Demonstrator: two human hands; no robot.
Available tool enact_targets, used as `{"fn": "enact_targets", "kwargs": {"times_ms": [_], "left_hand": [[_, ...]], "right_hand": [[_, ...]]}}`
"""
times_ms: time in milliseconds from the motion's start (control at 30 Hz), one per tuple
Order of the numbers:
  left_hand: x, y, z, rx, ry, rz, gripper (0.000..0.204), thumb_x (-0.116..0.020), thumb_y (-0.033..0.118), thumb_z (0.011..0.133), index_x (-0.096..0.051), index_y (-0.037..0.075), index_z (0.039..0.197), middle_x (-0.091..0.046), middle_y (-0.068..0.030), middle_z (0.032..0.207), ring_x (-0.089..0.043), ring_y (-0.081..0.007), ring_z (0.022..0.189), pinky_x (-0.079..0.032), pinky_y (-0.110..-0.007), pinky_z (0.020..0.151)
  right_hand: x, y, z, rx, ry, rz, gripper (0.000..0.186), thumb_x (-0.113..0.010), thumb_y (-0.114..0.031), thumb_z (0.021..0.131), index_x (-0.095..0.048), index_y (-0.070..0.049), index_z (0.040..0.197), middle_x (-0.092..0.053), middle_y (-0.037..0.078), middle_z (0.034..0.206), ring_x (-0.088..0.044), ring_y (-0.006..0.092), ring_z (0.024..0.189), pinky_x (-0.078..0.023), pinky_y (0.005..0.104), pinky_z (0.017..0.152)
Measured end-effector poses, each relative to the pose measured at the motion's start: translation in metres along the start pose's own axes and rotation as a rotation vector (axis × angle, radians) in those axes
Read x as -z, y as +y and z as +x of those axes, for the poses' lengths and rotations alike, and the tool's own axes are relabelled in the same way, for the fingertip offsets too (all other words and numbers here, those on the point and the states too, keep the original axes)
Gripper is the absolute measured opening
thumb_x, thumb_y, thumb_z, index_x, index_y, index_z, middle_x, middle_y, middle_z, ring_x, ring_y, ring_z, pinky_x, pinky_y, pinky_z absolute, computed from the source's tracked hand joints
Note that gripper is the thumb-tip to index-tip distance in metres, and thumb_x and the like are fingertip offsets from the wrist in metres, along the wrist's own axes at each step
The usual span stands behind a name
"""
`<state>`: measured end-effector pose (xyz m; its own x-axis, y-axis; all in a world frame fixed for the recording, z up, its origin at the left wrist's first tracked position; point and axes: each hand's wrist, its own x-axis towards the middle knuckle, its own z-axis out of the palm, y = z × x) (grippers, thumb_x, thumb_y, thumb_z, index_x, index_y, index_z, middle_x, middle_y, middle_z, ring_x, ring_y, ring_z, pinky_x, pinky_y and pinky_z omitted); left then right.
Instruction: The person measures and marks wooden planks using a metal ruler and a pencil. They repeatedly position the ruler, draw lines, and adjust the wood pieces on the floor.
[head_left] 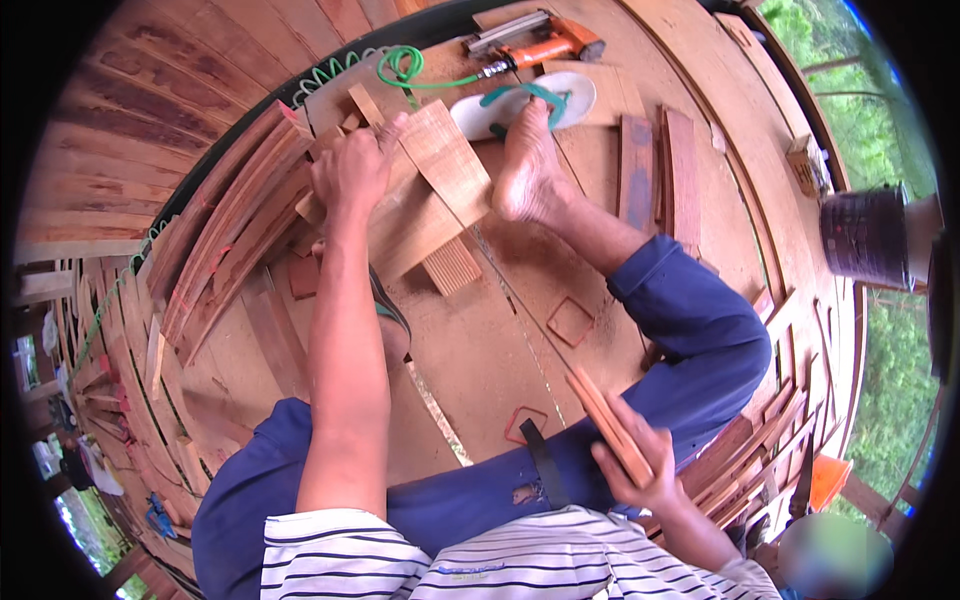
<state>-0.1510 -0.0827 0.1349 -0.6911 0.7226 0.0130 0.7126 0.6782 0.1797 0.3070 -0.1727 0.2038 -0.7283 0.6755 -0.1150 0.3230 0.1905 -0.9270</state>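
My left hand (355,170) grips the left edge of a pale wooden board (410,215), its thumb along the top and most fingers hidden. The board rests on a ridged wood block (452,266). My right hand (640,460) is wrapped round the wooden handle of a saw (608,425). Its thin blade, seen edge-on, runs up and left to the board, where a dark line crosses the wood. My bare right foot (525,165) rests by the board's right corner, over a white sandal (577,98) with teal straps.
An orange nail gun (555,42) on a green coiled hose (402,66) lies at the far side. Reddish planks (225,235) are stacked left; two short boards (678,175) lie right. Square reddish frames (570,321) lie on the floor. A dark bucket (865,235) stands far right.
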Motion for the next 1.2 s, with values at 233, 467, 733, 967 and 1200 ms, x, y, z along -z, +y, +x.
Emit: {"fn": "enact_targets", "kwargs": {"times_ms": [233, 467, 733, 967, 1200], "left_hand": [[0.004, 0.011, -0.003, -0.013, 0.012, 0.042, 0.079, -0.037, 0.079, 0.097, -0.081, 0.015, 0.107, -0.075, -0.0249, 0.104, -0.070, -0.0494, 0.104, -0.053, -0.059, 0.089], [0.002, 0.004, -0.005, -0.059, 0.029, 0.040, 0.080, -0.042, 0.081, 0.094, -0.080, 0.011, 0.104, -0.075, -0.0258, 0.098, -0.070, -0.0489, 0.099, -0.054, -0.059, 0.084], [0.005, -0.003, -0.003, -0.038, 0.055, 0.074, 0.085, -0.042, 0.086, 0.090, -0.078, 0.011, 0.104, -0.074, -0.0274, 0.101, -0.069, -0.0497, 0.099, -0.053, -0.060, 0.083], [-0.002, 0.029, -0.010, -0.144, 0.099, 0.061, 0.083, -0.046, 0.084, 0.089, -0.077, 0.007, 0.090, -0.074, -0.0258, 0.089, -0.072, -0.0477, 0.089, -0.055, -0.059, 0.075], [-0.011, 0.002, 0.001, -0.119, 0.083, 0.067, 0.087, -0.045, 0.088, 0.086, -0.078, 0.008, 0.091, -0.074, -0.0256, 0.089, -0.072, -0.0480, 0.089, -0.054, -0.060, 0.075]], "right_hand": [[-0.046, 0.017, 0.117, 0.027, 0.019, 0.095, 0.065, -0.071, -0.007, 0.092, -0.048, -0.005, 0.152, -0.062, 0.025, 0.136, -0.067, 0.0440, 0.109, -0.057, 0.0380, 0.090], [-0.003, -0.004, 0.010, 0.028, -0.012, -0.005, 0.067, -0.071, 0.000, 0.089, -0.048, 0.000, 0.152, -0.067, 0.024, 0.133, -0.072, 0.0391, 0.110, -0.058, 0.0380, 0.092], [-0.021, -0.005, 0.040, 0.001, -0.027, 0.011, 0.067, -0.071, -0.003, 0.092, -0.046, -0.005, 0.154, -0.067, 0.022, 0.135, -0.073, 0.0379, 0.109, -0.059, 0.0389, 0.091], [-0.037, 0.004, 0.070, -0.010, 0.065, 0.011, 0.068, -0.073, -0.002, 0.091, -0.047, -0.003, 0.154, -0.067, 0.026, 0.131, -0.077, 0.0334, 0.095, -0.061, 0.0369, 0.080], [-0.012, -0.018, 0.008, 0.016, 0.032, 0.003, 0.066, -0.074, -0.002, 0.089, -0.049, 0.005, 0.150, -0.072, 0.029, 0.115, -0.078, 0.0319, 0.095, -0.058, 0.0348, 0.081]]}}
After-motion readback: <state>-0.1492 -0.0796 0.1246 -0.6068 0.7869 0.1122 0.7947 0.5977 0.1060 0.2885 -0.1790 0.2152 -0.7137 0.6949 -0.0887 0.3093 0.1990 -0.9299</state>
